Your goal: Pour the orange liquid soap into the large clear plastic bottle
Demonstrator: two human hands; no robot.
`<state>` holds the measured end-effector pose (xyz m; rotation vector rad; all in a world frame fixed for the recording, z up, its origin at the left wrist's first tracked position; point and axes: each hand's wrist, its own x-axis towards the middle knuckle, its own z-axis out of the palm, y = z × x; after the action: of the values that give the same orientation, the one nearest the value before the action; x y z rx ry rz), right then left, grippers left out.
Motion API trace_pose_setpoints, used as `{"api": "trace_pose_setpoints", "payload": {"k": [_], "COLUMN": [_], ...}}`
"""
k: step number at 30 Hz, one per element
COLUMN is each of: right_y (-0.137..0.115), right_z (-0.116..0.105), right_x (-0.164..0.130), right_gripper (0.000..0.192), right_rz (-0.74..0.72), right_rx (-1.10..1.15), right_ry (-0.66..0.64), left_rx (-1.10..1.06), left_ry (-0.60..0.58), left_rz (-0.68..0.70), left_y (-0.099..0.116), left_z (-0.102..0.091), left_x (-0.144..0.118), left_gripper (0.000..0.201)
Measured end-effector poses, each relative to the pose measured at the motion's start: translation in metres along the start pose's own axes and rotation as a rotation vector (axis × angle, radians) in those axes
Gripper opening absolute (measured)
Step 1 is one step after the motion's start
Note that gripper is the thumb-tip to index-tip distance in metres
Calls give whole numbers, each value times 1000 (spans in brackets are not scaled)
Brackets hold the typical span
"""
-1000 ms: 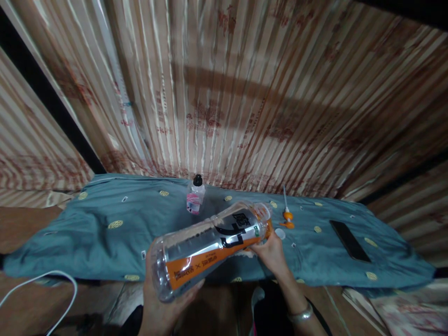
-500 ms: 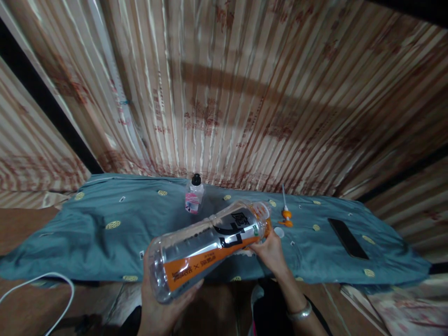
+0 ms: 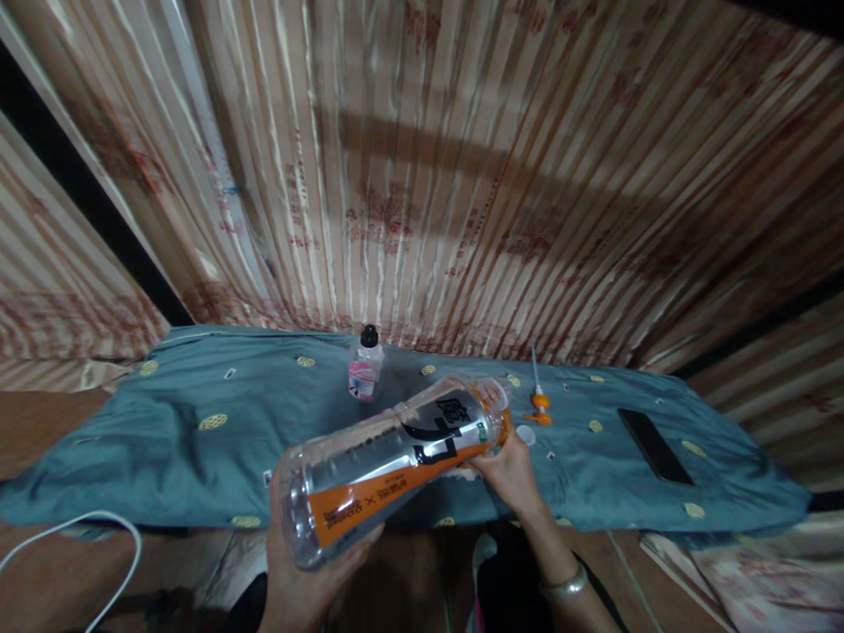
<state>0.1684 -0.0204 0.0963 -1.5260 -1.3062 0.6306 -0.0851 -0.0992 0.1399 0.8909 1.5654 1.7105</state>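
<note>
Two bottles are in sight. The larger is one clear plastic drink bottle (image 3: 396, 462) with an orange, black and silver label, ribbed and waisted, held nearly level above the near edge of the table. The left hand (image 3: 303, 571) cups its round base from below, fingers curled up the side, while the right hand (image 3: 511, 475) pinches the neck end, where an orange collar shows; a silvery bangle (image 3: 562, 587) circles that wrist. The smaller is one squat clear bottle (image 3: 365, 369) with a black cap and a pink label, standing upright near the table's far edge. The table is draped in one soft teal cloth (image 3: 164, 440), rumpled and dotted with small yellow ovals. On it, just beyond the right hand, lies one white round cap (image 3: 526, 434), and close by one orange pump fitting (image 3: 539, 403) with a thin white tube. One flat black phone (image 3: 654, 446) lies well apart, to the right. One white cable (image 3: 72, 536) loops over the brown floor at left. Pleated, shiny beige curtains (image 3: 422, 176) with reddish prints hang behind.
</note>
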Motion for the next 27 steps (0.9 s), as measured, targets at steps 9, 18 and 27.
{"api": "trace_pose_setpoints", "payload": {"k": [9, 18, 27], "right_y": [-1, 3, 2], "right_z": [0, 1, 1], "right_x": [-1, -1, 0], "right_gripper": [51, 52, 54], "right_rz": [1, -9, 4], "right_rx": [-1, -33, -39], "right_ry": [26, 37, 40], "left_rx": [-5, -49, -40], "left_ry": [-10, -33, -40], "left_rz": [0, 8, -24], "left_y": [-1, 2, 1], "left_z": [0, 3, 1], "left_x": [1, 0, 0], "left_gripper": [97, 95, 90]}}
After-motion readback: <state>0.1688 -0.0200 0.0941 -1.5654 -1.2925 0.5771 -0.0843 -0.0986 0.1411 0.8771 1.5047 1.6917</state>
